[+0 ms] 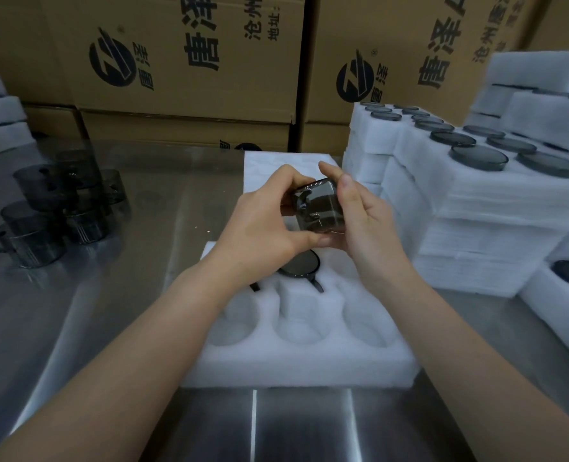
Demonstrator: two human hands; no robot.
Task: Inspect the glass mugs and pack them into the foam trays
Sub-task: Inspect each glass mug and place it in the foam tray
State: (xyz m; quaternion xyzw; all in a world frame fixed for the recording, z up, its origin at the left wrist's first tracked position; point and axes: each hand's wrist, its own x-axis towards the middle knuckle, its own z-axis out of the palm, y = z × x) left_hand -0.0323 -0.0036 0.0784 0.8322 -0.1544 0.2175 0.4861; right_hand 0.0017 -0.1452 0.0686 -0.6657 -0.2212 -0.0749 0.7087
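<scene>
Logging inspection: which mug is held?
The mug between left hand and right hand, above the foam tray; loose mugs stand at left, others sit packed.

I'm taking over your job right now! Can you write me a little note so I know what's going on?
Hands: left hand and right hand both grip one mug, held above the tray.
Things: loose mugs wait on the table at left; filled trays are stacked at right.
Done: a seated mug is in the tray.
Left: finish checking the held mug, seat it, fill the three empty front holes, then pack the loose mugs.
</scene>
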